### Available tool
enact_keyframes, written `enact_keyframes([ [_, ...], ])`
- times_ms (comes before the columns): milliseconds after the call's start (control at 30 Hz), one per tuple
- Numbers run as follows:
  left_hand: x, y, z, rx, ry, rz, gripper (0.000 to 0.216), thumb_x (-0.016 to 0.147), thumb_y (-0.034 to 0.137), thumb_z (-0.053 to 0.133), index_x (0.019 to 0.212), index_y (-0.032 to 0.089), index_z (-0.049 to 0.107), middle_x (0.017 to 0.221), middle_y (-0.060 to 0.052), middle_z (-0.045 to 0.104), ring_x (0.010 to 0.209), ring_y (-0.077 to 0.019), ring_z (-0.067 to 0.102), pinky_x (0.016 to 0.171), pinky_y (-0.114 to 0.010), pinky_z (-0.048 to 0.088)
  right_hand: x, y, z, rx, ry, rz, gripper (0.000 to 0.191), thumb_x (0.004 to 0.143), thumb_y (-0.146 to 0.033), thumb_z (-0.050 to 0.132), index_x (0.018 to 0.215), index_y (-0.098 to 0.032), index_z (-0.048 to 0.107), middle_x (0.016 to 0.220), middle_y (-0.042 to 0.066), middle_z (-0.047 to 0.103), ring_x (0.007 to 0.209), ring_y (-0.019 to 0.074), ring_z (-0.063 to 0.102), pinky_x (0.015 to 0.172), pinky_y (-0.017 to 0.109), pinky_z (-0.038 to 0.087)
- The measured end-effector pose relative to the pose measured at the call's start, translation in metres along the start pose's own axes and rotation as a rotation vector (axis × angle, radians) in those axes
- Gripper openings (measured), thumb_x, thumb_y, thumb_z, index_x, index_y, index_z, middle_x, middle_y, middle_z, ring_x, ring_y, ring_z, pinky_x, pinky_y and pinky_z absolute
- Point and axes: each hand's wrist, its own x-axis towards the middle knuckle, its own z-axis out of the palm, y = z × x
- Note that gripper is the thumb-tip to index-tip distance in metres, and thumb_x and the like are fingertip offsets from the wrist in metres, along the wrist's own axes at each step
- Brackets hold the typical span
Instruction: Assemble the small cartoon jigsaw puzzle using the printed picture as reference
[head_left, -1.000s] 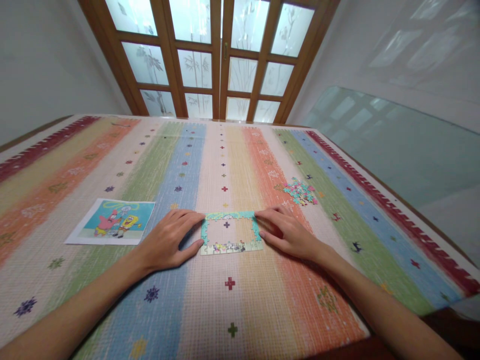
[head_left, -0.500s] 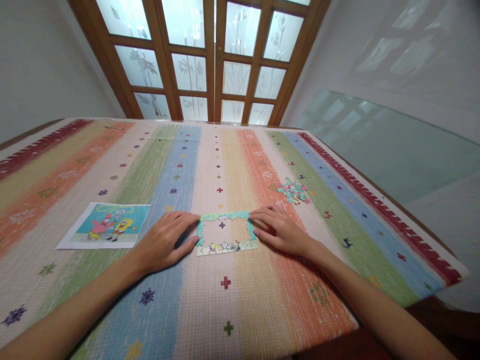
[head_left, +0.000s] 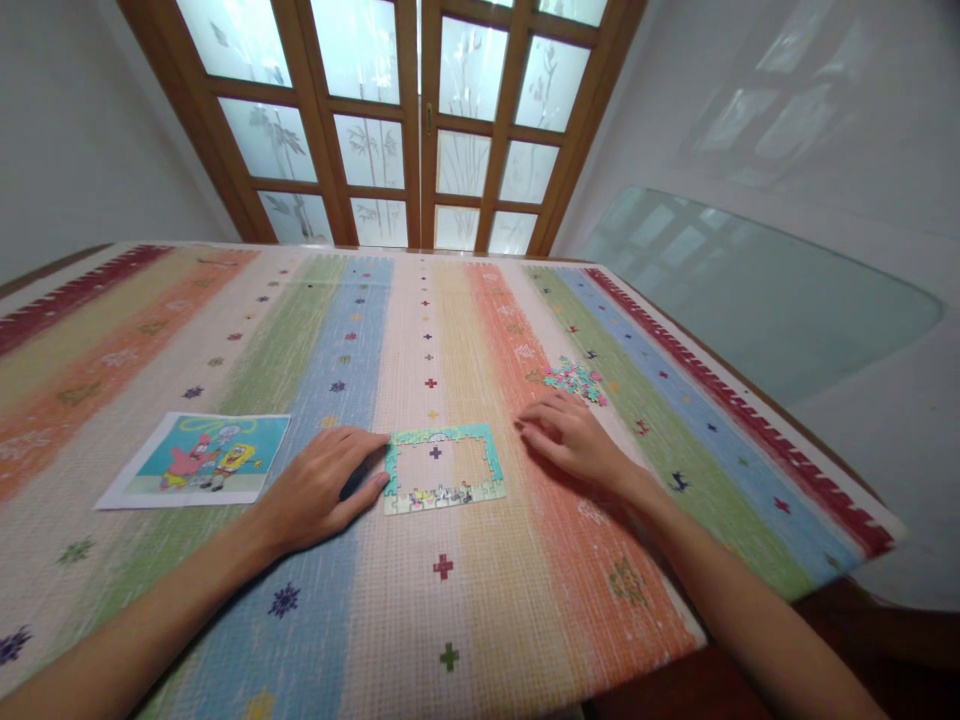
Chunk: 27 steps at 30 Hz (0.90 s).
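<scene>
**Turquoise puzzle border (head_left: 446, 435) lay between two hands**

Its long axis ran side to side on the striped cloth (head_left: 457, 610). The left hand (head_left: 326, 485) met its left edge, thumb and fingers spread apart. The right hand (head_left: 570, 435) sat off the right edge — near the border, not touching — with fingers loosely curled; whether their tips met could not be made out. Just beyond that hand lay the loose pieces (head_left: 576, 380) — far nearer to it than to the left. A printed picture (head_left: 210, 455) lay beyond the left forearm.

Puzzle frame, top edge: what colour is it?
The puzzle frame's top edge is mainly turquoise with yellow-green markings, as the head view shows.
</scene>
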Motion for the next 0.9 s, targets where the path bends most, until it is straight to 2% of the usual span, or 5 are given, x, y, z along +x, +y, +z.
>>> enact_keyframes([
  [133, 0.001, 0.001, 0.000, 0.017, 0.036, 0.016, 0.029, 0.100, 0.036, 0.051, 0.122, 0.019, 0.058, 0.111, -0.010, 0.071, 0.100, -0.0257, 0.066, 0.093, -0.043, 0.052, -0.005, 0.034, -0.018, -0.213, 0.062, 0.172, 0.023, 0.093, -0.033, 0.053, 0.087, -0.023, 0.072, 0.090, 0.010, 0.073, 0.088, 0.0296, 0.065, 0.082, 0.045, 0.047],
  [267, 0.004, 0.005, -0.002, 0.046, 0.058, 0.000, 0.021, 0.101, 0.035, 0.049, 0.098, 0.019, 0.062, 0.089, -0.006, 0.067, 0.082, -0.0219, 0.062, 0.082, -0.039, 0.052, -0.012, 0.059, -0.027, -0.367, 0.082, 0.331, 0.027, 0.090, -0.029, 0.050, 0.096, -0.018, 0.074, 0.090, 0.013, 0.072, 0.089, 0.0318, 0.064, 0.078, 0.043, 0.046],
  [433, 0.006, 0.007, -0.002, 0.122, 0.065, 0.016, 0.040, 0.102, 0.030, 0.043, 0.065, 0.021, 0.054, 0.066, -0.003, 0.055, 0.063, -0.0179, 0.051, 0.063, -0.034, 0.045, -0.017, 0.070, -0.025, -0.451, 0.046, 0.403, 0.034, 0.091, -0.033, 0.049, 0.105, -0.016, 0.075, 0.088, 0.014, 0.070, 0.086, 0.0321, 0.063, 0.076, 0.042, 0.046],
  [633, 0.002, 0.005, 0.001, 0.154, 0.028, 0.017, 0.049, 0.103, 0.031, 0.042, 0.057, 0.020, 0.054, 0.054, -0.001, 0.053, 0.051, -0.0151, 0.047, 0.053, -0.030, 0.035, -0.017, 0.069, -0.022, -0.423, -0.005, 0.395, 0.036, 0.091, -0.028, 0.045, 0.098, -0.018, 0.079, 0.090, 0.015, 0.069, 0.088, 0.0310, 0.064, 0.078, 0.042, 0.047],
  [900, 0.000, 0.004, 0.003, 0.218, 0.018, 0.017, 0.051, 0.104, 0.032, 0.040, 0.056, 0.019, 0.053, 0.051, -0.001, 0.055, 0.047, -0.0146, 0.047, 0.054, -0.030, 0.030, -0.017, 0.071, -0.026, -0.381, -0.056, 0.429, 0.031, 0.087, -0.023, 0.048, 0.097, -0.017, 0.077, 0.095, 0.014, 0.070, 0.092, 0.0283, 0.064, 0.085, 0.038, 0.048],
])
